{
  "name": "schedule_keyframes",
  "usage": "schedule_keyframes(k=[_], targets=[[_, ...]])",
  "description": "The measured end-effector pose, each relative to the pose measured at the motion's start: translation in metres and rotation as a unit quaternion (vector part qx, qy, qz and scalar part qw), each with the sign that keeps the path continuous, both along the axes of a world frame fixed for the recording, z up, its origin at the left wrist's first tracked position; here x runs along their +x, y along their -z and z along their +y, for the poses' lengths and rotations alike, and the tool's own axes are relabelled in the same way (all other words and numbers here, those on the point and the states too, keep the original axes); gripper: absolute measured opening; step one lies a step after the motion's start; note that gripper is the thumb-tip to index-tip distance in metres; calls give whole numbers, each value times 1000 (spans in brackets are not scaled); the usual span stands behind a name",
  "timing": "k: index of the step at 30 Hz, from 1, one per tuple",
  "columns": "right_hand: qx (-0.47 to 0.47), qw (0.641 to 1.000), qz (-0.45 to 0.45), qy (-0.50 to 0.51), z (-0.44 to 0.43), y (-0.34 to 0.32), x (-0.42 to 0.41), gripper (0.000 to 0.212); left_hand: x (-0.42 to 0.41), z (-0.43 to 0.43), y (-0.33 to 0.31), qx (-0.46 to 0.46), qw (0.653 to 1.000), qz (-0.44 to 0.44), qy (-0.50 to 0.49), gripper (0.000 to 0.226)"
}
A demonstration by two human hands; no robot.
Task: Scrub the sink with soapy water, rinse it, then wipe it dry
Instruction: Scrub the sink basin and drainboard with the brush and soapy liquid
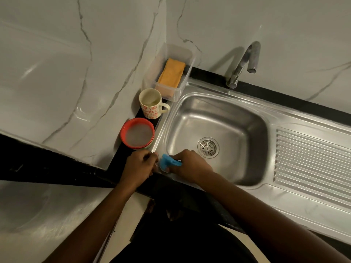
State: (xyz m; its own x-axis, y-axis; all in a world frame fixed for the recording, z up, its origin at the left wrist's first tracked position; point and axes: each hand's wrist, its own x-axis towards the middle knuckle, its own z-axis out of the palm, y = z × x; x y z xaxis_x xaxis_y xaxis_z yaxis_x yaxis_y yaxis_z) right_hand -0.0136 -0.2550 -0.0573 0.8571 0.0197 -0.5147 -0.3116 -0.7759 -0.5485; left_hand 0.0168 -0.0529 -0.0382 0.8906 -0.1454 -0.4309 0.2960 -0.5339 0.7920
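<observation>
Hands meet at the near left corner of the sink. The right hand grips a blue scrubber at the rim. The left hand sits just beside it with fingers curled; I cannot tell whether it holds anything. The basin opens away and to the right of both hands, long axis left to right, with the drain close to the right hand, so that hand is nearer the work. A red bowl of cloudy water, likely the soap, stands just beyond the left hand. Open room lies rightward over the drainboard; the tap overhangs the far rim.
</observation>
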Motion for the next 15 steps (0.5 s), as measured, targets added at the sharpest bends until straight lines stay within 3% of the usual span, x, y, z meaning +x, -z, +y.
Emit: schedule_keyframes(k=[9,15], targets=[[-38,995,90,-1,-132,-19,-75,56,1,1,-3,-39,999,13,-8,29],[1,999,25,23,-58,-3,-26,50,-5,-9,-3,-25,999,12,16,27]])
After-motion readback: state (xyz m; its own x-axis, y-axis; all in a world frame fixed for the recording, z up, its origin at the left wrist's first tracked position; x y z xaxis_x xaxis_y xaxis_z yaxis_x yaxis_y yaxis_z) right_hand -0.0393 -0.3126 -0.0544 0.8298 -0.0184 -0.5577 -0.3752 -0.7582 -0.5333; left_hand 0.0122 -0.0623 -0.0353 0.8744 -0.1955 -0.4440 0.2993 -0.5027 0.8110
